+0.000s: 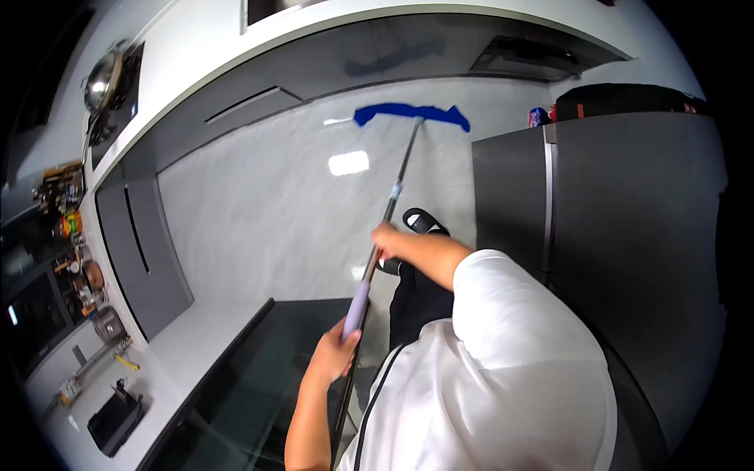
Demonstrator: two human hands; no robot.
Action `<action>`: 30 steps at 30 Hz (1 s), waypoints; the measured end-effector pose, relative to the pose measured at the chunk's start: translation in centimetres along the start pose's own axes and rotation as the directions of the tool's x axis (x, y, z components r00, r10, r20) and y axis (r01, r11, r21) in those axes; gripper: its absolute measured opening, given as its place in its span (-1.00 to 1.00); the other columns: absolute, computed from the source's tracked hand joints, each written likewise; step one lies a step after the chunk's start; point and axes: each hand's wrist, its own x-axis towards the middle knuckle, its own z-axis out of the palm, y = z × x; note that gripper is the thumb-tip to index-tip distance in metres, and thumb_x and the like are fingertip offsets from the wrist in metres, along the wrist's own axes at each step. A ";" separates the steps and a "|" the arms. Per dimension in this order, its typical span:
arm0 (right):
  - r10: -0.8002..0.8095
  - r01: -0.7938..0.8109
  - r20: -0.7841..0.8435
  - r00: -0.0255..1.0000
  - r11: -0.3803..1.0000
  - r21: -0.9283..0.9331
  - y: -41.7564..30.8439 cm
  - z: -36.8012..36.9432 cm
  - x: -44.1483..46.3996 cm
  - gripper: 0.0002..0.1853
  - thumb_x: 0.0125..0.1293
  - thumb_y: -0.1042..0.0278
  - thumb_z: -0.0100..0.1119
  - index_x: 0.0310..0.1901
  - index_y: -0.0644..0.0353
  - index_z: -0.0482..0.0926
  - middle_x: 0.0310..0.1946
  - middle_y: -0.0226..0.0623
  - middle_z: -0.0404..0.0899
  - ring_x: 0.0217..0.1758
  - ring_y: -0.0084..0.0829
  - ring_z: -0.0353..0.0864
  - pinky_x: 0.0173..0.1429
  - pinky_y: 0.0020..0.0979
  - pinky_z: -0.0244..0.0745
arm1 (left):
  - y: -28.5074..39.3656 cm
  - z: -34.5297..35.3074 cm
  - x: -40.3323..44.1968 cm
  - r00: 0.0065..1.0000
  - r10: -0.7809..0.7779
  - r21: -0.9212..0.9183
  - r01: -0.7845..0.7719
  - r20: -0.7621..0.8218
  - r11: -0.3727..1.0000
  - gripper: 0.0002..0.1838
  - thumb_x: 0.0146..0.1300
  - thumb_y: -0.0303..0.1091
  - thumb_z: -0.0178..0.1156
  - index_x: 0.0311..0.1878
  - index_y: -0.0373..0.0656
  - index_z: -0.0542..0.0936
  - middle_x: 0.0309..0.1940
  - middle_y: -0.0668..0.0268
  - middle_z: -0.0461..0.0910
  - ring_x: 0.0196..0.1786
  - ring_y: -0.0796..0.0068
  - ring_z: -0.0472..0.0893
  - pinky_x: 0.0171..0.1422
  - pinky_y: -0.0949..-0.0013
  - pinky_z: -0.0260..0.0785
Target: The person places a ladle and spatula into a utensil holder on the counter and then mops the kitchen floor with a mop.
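A flat mop [390,210] slants across the view, its blue cloth head [408,111] spread on the pale floor [259,184] near the far cabinets. My left hand [334,355] is wrapped round the lower end of the handle, by the lilac grip. Farther up the pole, my right hand [384,240] closes on the dark metal shaft, below a light blue collar. Part of each hand's fingers is hidden by the pole or turned away from me.
Grey cabinets [243,106] under a white counter [192,43] curve round the far and left sides. A dark fridge [628,212] stands at right. A glass-panelled dark door [259,377] is at lower left. My slippered foot [424,221] stands near the pole.
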 end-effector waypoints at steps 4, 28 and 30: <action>-0.109 0.099 -0.039 0.993 0.976 -0.195 -9.0 -13.0 -2.8 -0.74 0.30 0.38 -0.16 -0.37 0.38 0.48 -0.53 0.10 0.58 -0.65 -0.10 0.60 -0.70 -0.10 0.40 | 6.8 5.6 7.2 0.982 0.188 0.195 -0.184 -0.003 0.963 -0.44 0.48 -0.11 0.06 0.42 -0.21 0.34 -0.63 0.40 0.38 -0.68 0.60 0.38 -0.62 0.42 0.28; 0.017 0.056 0.139 0.990 0.859 -0.509 14.9 4.4 -10.7 -0.73 0.33 0.32 -0.04 -0.33 0.40 0.52 -0.58 0.02 0.56 -0.66 -0.09 0.63 -0.71 -0.05 0.49 | -20.9 11.1 -5.6 0.956 0.073 0.028 -0.068 -0.283 0.997 -0.43 0.38 -0.09 0.17 0.35 -0.21 0.42 -0.25 0.04 0.67 -0.24 0.23 0.67 -0.10 0.25 0.48; -0.044 0.069 0.073 0.996 0.920 -0.386 9.8 2.7 -7.8 -0.69 0.37 0.27 -0.08 -0.17 0.42 0.48 -0.57 0.02 0.55 -0.68 -0.07 0.61 -0.72 -0.08 0.45 | -16.2 10.3 -2.1 0.968 -0.017 -0.023 0.011 -0.251 1.000 -0.41 0.37 -0.03 0.15 0.35 -0.18 0.41 -0.08 -0.13 0.65 0.02 -0.06 0.66 0.09 0.14 0.47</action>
